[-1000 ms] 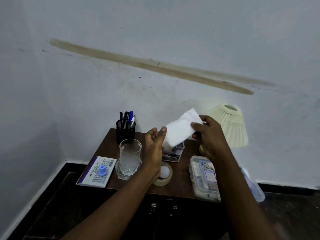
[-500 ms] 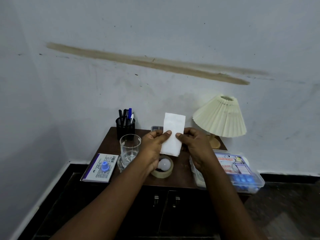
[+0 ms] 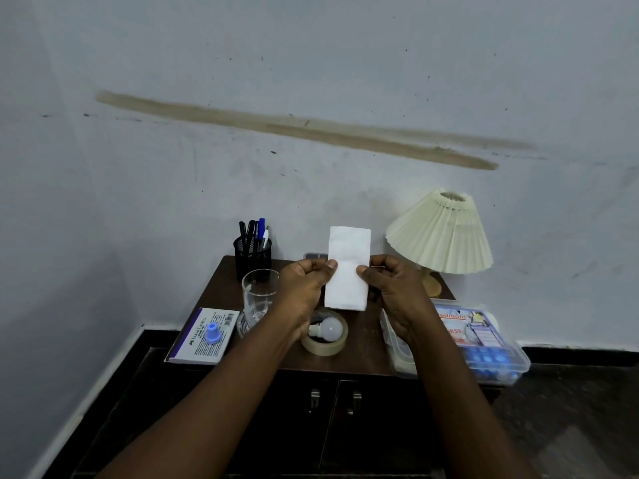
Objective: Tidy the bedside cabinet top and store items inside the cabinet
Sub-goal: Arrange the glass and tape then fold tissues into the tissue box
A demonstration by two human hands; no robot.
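A folded white tissue (image 3: pixel 347 267) stands upright in the air above the brown cabinet top (image 3: pixel 363 337). My left hand (image 3: pixel 304 288) pinches its left edge and my right hand (image 3: pixel 390 288) pinches its right edge. Below the tissue a white bulb (image 3: pixel 328 328) lies inside a ring of tape (image 3: pixel 325 345). On the cabinet also stand a clear glass (image 3: pixel 257 295), a black pen holder (image 3: pixel 252 259) with pens, and a white box (image 3: pixel 204 335) with a blue cap (image 3: pixel 212 332) on it at the left edge.
A pleated cream lamp (image 3: pixel 441 233) stands at the back right. A clear plastic first-aid box (image 3: pixel 480 344) overhangs the right front edge. Two cabinet doors with metal handles (image 3: pixel 333 397) are shut below. A small grey device (image 3: pixel 314 255) peeks out behind the tissue.
The tissue went from a tilted, loose hold to upright between both thumbs, squared in front of me. My view has dropped a little and steadied on the cabinet.
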